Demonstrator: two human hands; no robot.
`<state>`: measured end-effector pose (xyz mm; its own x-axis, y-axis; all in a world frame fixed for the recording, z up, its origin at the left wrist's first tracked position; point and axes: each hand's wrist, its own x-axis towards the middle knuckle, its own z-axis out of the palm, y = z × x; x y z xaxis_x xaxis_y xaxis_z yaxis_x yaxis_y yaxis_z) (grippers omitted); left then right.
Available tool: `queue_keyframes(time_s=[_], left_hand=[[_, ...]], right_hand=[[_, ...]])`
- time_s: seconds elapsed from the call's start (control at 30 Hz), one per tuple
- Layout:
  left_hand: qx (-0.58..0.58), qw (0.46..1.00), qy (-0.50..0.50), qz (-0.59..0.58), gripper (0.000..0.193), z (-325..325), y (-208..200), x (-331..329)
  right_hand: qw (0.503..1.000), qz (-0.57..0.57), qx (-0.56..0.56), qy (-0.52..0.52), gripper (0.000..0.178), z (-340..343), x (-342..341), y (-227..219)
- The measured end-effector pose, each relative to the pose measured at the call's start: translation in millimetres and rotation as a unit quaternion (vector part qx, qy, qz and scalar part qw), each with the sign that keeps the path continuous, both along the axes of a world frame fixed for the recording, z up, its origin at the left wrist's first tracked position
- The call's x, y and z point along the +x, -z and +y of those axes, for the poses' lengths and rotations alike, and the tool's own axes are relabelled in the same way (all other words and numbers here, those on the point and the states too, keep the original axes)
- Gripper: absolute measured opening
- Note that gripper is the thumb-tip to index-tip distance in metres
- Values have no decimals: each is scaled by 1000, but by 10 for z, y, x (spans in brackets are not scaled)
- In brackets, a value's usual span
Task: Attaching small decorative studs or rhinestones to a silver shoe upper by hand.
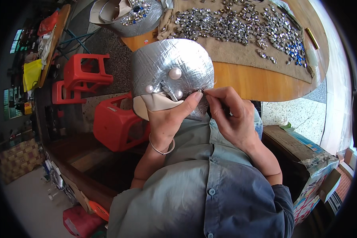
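A stiff, curved silver piece (pixel 186 53) with a cream lining, which looks like a shoe upper, is held up in front of me. My left hand (pixel 168 121) grips its lower edge, thumb on the silver face and fingers hidden behind. Pearl beads of different sizes, the largest a round pearl (pixel 175 73), sit on that face beside a clear elongated stone (pixel 169 92). My right hand (pixel 234 115) is closed, thumb and forefinger pinched close to the left thumb tip at the piece's right side. What the pinch holds is too small to make out.
Loose rhinestones (pixel 226 23), clear and blue, cover a brown cloth (pixel 234 53) on the round wooden table (pixel 246 81). Another silver piece (pixel 141 23) with jewels lies at its left edge. Red plastic stools (pixel 111 123) stand left; a wooden box (pixel 289 142) is at right.
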<state>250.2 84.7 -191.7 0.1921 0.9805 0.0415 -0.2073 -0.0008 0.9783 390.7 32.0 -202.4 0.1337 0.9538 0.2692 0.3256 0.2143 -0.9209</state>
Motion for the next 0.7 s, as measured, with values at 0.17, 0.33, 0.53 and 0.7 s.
queue_keyframes(time_s=[0.17, 0.33, 0.53, 0.7], left_hand=[[-1, 1000, -7, 12, 51, -14, -33, 37], [19, 999, -33, 18, 44, -63, -44, 125], [78, 992, -68, 66, 37, -135, -77, 273], [108, 987, -97, 69, 37, -140, -28, 351]], right_hand=[[1000, 15, -16, -6, 10, -6, 23, -5], [999, 25, -32, -9, 10, -8, 62, -40], [995, 71, -61, -17, 9, -18, 108, -17], [985, 137, -92, -38, 9, -31, 183, -72]])
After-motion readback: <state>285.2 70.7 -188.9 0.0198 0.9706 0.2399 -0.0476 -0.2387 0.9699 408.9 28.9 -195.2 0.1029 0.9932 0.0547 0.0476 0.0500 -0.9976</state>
